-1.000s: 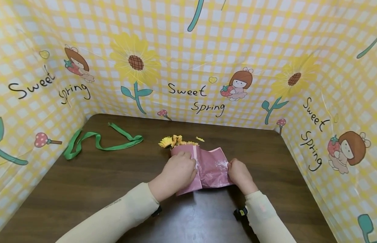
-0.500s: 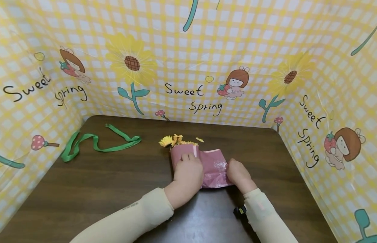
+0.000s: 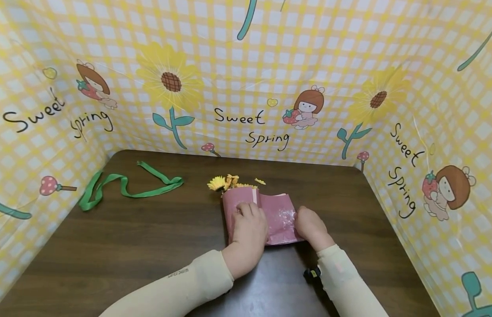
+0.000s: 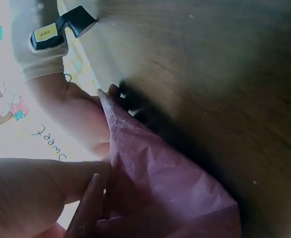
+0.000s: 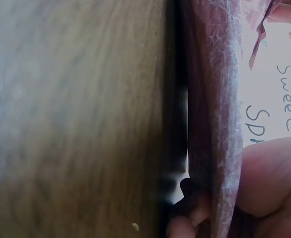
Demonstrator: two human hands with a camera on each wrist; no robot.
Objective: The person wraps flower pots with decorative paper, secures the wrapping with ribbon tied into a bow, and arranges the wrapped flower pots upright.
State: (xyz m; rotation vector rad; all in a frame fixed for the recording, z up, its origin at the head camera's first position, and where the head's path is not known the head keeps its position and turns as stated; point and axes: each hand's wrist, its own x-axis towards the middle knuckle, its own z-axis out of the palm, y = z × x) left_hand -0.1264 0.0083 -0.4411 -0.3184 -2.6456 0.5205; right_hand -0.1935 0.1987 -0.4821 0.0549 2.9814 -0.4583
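Pink wrapping paper (image 3: 278, 220) lies on the table, its left part folded over yellow flowers (image 3: 218, 183) whose heads stick out at the far end. My left hand (image 3: 249, 226) is on the folded part, fingers bent, holding the overlapping flap. In the left wrist view, the thumb (image 4: 81, 181) lies at the paper's fold. At the right edge, my right hand (image 3: 310, 224) pinches the paper; in the right wrist view, fingers show on both sides of the sheet (image 5: 225, 124). The flower stems are hidden inside the paper.
A green ribbon (image 3: 150, 193) lies loosely curved at the table's back left. One small yellow bloom (image 3: 260, 181) shows just beyond the paper. A yellow checked cloth (image 3: 230, 88) printed with flowers and words walls in the brown table (image 3: 170, 237) at the back and sides.
My left hand has shifted right across the paper, bringing the left flap's near edge over with it. The right hand keeps its pinch at nearly the same spot.
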